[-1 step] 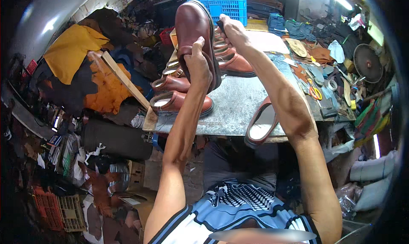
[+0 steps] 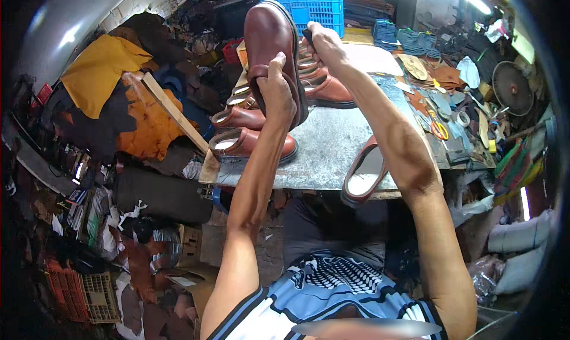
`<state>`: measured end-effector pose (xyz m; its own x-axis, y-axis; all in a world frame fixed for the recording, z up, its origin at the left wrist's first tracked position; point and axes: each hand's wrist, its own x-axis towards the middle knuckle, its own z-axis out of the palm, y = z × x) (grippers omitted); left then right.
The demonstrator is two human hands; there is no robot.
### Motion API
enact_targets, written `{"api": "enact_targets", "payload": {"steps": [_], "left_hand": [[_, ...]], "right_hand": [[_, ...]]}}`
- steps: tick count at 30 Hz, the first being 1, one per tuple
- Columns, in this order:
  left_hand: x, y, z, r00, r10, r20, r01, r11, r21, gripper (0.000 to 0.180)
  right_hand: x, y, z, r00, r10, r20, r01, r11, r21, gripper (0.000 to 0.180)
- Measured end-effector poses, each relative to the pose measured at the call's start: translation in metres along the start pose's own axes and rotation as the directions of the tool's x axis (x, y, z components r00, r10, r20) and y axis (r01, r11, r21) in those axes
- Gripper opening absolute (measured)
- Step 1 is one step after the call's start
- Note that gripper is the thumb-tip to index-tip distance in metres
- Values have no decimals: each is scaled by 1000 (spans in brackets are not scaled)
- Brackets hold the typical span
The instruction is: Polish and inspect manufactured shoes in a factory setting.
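Note:
My left hand (image 2: 276, 96) grips a reddish-brown leather clog (image 2: 268, 34) by its opening, thumb over the strap. The clog is raised above the table, toe up, its dark sole edge facing right. Just right of it is my right hand (image 2: 326, 46), closed round a small black object (image 2: 307, 37) whose kind I cannot make out; it is close to the sole edge. Beneath my left forearm another brown clog (image 2: 252, 143) sits on the table, with one more (image 2: 239, 117) behind it. One clog (image 2: 365, 174) lies under my right forearm at the front edge.
The metal-topped table (image 2: 320, 132) bears more brown clogs (image 2: 328, 87) beyond my hands. A blue crate (image 2: 320, 10) stands at the back. Orange-handled scissors (image 2: 439, 130), tape and leather scraps lie at right, near a round fan (image 2: 513, 89). Leather hides (image 2: 104, 70) are heaped at left.

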<state>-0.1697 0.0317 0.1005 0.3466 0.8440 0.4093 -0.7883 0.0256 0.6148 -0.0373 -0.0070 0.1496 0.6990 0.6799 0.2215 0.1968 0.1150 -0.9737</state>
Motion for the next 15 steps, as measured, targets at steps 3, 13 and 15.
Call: {"api": "enact_targets", "payload": {"steps": [3, 13, 15], "left_hand": [[-6, 5, 7, 996, 56, 73, -56, 998, 0, 34], [-5, -1, 6, 998, -5, 57, 7, 999, -33, 38], [-4, 0, 3, 997, -32, 68, 34, 999, -35, 38]], "right_hand": [[0, -1, 2, 999, -48, -12, 48, 999, -26, 41], [-8, -9, 3, 980, -201, -4, 195, 956, -218, 37], [-12, -15, 5, 984, -177, -1, 174, 968, -183, 37]]}}
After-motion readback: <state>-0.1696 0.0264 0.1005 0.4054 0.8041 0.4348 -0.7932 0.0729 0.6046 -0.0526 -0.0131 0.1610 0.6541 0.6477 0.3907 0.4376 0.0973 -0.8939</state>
